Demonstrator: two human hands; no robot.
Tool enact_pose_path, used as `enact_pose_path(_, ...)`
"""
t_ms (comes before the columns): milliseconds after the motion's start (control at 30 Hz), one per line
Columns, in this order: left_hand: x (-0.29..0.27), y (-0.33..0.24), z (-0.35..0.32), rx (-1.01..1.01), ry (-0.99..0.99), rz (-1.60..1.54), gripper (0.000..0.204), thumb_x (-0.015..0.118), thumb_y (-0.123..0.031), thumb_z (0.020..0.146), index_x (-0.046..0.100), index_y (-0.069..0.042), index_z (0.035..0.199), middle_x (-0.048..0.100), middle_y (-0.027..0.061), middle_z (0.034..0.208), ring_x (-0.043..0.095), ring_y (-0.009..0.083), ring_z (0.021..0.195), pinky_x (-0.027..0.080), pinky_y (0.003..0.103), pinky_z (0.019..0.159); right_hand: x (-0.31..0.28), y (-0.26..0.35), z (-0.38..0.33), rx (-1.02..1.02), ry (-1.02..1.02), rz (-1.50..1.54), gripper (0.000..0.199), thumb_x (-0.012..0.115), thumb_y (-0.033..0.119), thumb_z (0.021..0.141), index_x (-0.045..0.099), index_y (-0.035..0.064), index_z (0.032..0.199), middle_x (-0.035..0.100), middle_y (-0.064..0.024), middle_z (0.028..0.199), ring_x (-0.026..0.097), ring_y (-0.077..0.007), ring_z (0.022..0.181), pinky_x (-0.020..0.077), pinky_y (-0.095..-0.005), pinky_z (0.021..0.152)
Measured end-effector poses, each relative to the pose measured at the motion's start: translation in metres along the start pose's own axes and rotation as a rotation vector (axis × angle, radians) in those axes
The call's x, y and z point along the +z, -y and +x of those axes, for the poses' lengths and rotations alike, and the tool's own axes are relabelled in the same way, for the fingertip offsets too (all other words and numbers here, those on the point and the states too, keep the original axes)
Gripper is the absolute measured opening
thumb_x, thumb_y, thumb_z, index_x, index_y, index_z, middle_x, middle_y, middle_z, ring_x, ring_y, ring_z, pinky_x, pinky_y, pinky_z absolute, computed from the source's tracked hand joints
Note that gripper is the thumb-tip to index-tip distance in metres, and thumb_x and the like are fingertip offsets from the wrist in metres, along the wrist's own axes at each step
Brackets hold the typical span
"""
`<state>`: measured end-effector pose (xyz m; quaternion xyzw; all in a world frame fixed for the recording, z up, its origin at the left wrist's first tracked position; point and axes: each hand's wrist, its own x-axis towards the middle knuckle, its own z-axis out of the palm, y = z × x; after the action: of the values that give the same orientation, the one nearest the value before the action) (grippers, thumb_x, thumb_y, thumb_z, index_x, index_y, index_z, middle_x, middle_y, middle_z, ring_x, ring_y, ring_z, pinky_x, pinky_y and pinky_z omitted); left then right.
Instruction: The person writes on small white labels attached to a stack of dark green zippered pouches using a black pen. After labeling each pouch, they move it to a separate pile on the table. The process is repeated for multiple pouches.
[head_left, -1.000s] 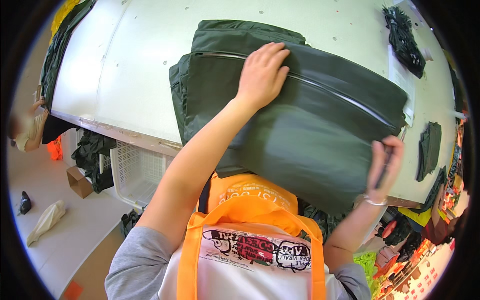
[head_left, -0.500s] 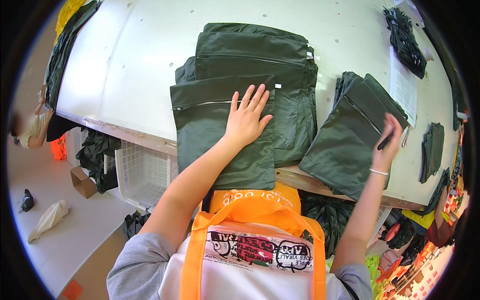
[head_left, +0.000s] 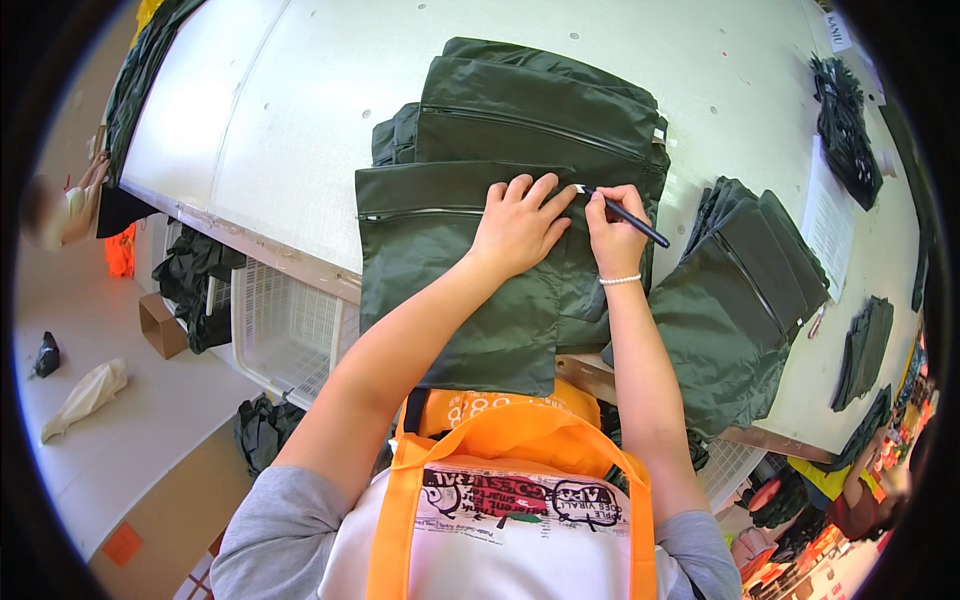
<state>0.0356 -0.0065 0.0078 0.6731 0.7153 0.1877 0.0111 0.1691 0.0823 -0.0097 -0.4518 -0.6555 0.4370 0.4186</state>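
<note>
Left hand (head_left: 515, 228) flat, pinning dark green zippered fabric panel (head_left: 455, 280) steady; right hand (head_left: 612, 225) grip closed on black pen (head_left: 625, 213), tip marking edge.

The left hand (head_left: 518, 225) lies palm down with fingers spread and pointing up and to the right, its bare forearm stretched forward from the grey sleeve. The right hand (head_left: 615, 228) sits just beside it, fingers curled in a writing grip, wrist slightly bent. Both forearms reach straight ahead, converging so the hands nearly touch.
</note>
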Motion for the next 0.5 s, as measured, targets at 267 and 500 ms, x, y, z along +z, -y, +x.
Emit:
enact_pose_path(267, 0.003, 0.0005, 0.0028, -0.011, 0.005, 0.014, 0.041, 0.063, -0.034, 0.086, 0.059, -0.024, 0.126, 0.052, 0.0003, 0.123, 0.048, 0.0242, 0.107, 0.038, 0.041, 0.083, 0.0049, 0.0028, -0.0004, -0.078, -0.022, -0.073, 0.01, 0.068, 0.005, 0.079, 0.059, 0.0023, 0.078, 0.058, -0.0051, 0.061, 0.053, -0.0104, 0.052, 0.0444, -0.0253, 0.052)
enact_pose_path(500, 0.0042, 0.0003, 0.0051, -0.014, 0.005, 0.015, 0.043, 0.064, -0.033, 0.085, 0.059, -0.024, 0.127, 0.052, 0.0005, 0.123, 0.049, 0.0251, 0.106, 0.038, 0.041, 0.084, 0.0042, 0.0052, 0.0017, -0.073, -0.003, -0.076, 0.01, 0.069, 0.005, 0.078, 0.059, 0.0028, 0.077, 0.059, -0.0071, 0.061, 0.055, -0.0139, 0.052, 0.0458, -0.0275, 0.052)
